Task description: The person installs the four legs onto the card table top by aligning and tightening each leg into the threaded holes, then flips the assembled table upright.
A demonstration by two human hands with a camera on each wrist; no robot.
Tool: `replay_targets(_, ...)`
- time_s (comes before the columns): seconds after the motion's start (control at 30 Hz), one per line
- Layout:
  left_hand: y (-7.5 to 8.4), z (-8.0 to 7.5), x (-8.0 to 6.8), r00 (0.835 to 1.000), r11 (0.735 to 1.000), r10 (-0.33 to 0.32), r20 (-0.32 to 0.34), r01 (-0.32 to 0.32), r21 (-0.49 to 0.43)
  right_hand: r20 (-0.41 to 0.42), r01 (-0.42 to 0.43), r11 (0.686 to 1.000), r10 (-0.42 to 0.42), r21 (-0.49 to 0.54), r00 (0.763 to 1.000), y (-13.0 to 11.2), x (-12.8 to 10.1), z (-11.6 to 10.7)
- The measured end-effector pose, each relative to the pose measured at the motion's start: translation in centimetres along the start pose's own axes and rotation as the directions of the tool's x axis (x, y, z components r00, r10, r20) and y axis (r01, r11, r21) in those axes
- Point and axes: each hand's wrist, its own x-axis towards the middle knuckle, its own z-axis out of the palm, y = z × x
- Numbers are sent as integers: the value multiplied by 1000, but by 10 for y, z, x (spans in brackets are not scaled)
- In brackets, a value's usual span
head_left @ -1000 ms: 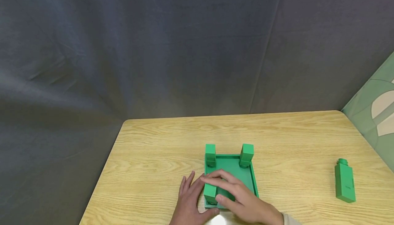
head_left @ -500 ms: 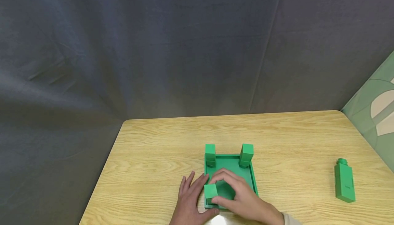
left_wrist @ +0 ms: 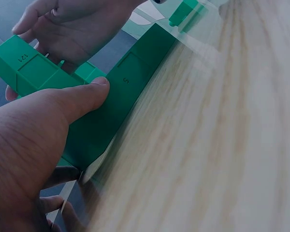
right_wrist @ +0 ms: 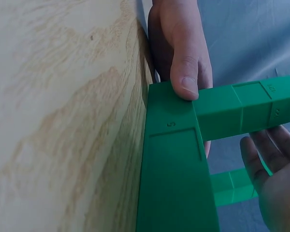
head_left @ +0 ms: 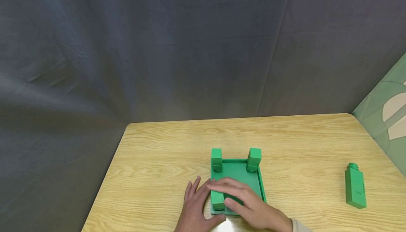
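A green square base (head_left: 244,175) with a raised rim lies on the table, block-shaped legs standing at three of its corners. My left hand (head_left: 196,207) holds its near left corner, thumb pressed on the front wall (right_wrist: 171,159) and fingers along the left side. My right hand (head_left: 247,200) is at the near left leg (head_left: 217,199), its fingers stretched behind the leg's top and its thumb just off the right face. That leg stands upright in the corner; raised numbers show on it in the left wrist view. Two far legs (head_left: 217,158) stand at the back corners.
A loose green leg (head_left: 356,188) with a screw-threaded end lies on the wooden table (head_left: 304,147) at the right. A dark grey curtain (head_left: 203,48) hangs behind the table, and a green patterned cloth (head_left: 390,119) is at the right edge.
My right fingers and thumb closed round the near left leg half a second ago and have since loosened and spread. The leg looks slightly turned. My left hand keeps its place.
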Motion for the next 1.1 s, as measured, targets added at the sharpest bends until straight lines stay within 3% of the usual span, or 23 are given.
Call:
replay_targets(0.1,-1,1,0,1000,1000,11,-1,-11,0,3,19,1000,-19,2,1000,1,0,-1)
replay_targets(0.23,-4,2,0,999,999,42,-21,-41,26,-4,-27,1000,27,3,1000,-1,0,-1)
replay_targets(0.77,-1,1,0,1000,1000,-10,1,10,18,-142,-122,991,129,56,982,-1,-1,6)
replay_targets(0.97,-2,1,0,1000,1000,-6,6,6,1,-92,-99,993,105,59,990,-2,0,4)
replay_targets(1.1,-2,1,1,999,1000,29,-14,-29,-2,-40,-92,992,95,85,995,-4,1,0)
